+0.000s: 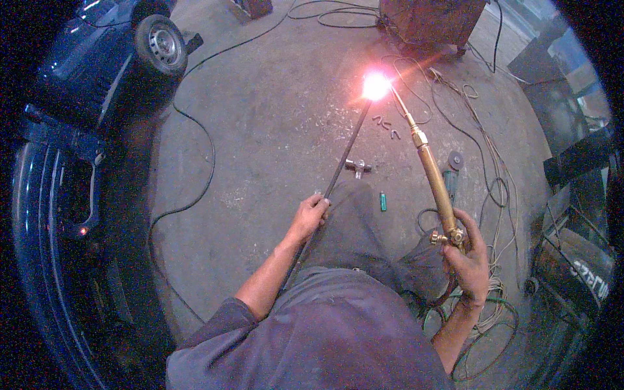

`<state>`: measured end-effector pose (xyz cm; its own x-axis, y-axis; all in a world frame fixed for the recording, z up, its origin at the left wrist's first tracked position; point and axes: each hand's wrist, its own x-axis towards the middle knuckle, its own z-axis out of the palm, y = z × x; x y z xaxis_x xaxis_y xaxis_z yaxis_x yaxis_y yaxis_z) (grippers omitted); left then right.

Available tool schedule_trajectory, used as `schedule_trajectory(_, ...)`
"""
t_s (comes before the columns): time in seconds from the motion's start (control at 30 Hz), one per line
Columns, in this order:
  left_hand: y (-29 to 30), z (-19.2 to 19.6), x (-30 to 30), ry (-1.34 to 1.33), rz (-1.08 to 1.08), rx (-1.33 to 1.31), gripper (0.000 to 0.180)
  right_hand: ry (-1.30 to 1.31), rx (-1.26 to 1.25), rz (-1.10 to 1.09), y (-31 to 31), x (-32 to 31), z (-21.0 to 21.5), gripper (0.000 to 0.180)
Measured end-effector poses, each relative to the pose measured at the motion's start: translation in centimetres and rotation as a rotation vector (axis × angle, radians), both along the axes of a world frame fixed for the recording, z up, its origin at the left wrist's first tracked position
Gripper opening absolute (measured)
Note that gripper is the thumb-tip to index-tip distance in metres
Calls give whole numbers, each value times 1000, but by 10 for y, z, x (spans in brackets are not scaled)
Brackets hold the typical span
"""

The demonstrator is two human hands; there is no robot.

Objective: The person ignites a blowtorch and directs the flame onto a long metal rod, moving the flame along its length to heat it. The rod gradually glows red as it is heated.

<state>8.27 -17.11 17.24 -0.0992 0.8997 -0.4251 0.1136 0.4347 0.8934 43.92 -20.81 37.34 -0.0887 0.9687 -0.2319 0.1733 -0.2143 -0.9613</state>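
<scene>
My left hand (308,220) is closed around a long dark metal rod (350,146) that slants away from me. In my right hand (469,260) is a brass gas torch (434,179), gripped at its valve end with the fingers around the knobs. The torch tip and the far end of the rod meet at a glaring white-pink glow (376,86), which hides both ends. Small bent metal pieces (386,123) lie on the floor just below the glow. Closer to me are a metal T-shaped fitting (358,168) and a green lighter (383,201).
An angle grinder (452,172) lies right of the torch. Hoses and cables (497,195) tangle along the right side, and a black cable (211,153) curves across the left floor. A dark blue car (84,78) stands at left, a boxy cabinet (429,23) at the back.
</scene>
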Motion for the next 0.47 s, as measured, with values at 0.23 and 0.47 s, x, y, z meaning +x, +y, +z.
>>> schedule_trajectory(0.23, 0, -2, 2, -66, 28, -4, 25, -2, -74, -3, 0, 0, 9, 70)
schedule_trajectory(0.47, 2, 5, 6, -50, 35, -4, 25, 33, -16, 2, 2, 2, 6, 70)
